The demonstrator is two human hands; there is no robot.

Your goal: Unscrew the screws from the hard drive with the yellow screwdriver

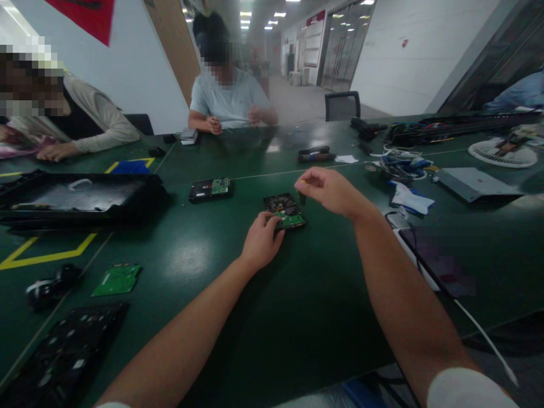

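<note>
An opened-face hard drive (281, 202) lies on the green table with its circuit board side up, a green board at its near end. My left hand (262, 237) holds it at the near left, fingers closed over its edge and resting on the green board. Above the drive's right side is my right hand (329, 190), its fingertips pinched on a small screwdriver (302, 196), dark with a yellowish top. The screwdriver points down; whether its tip touches the drive I cannot tell. Behind to the left lies a second hard drive (211, 189).
A loose green circuit board (117, 280) and several dark drives (63, 351) lie at the near left. A black tray (80, 198) stands beyond them. On the right are a tablet-like device (433, 260), a metal box (478, 184) and cables (406, 164). Two people sit across the table.
</note>
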